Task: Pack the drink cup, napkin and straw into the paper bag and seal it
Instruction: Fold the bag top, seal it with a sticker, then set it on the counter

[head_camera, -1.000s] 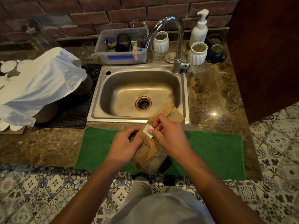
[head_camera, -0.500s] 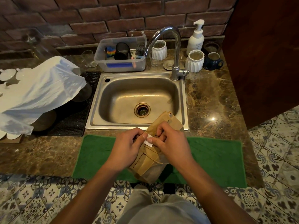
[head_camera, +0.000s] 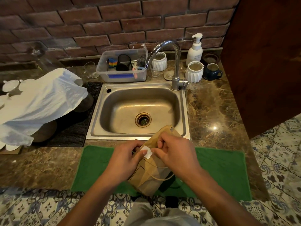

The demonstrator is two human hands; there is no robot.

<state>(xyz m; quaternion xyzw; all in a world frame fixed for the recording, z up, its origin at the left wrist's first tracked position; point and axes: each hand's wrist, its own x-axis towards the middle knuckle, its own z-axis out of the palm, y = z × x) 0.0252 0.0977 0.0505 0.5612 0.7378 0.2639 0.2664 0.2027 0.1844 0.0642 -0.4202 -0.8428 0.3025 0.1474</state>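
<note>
Reviewing the head view, I find the paper bag (head_camera: 150,173) on the green mat (head_camera: 219,168), long axis toward the sink (head_camera: 140,110). Left hand (head_camera: 121,162) clamps its side; right hand (head_camera: 176,154) pinches the white sticker (head_camera: 146,152) (seal pending).

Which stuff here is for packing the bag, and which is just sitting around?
For the job:
paper bag
white sticker
left hand
right hand
green mat

Just sitting around:
sink
tap
soap bottle
plastic tub
blue mug
white plastic bag
</note>
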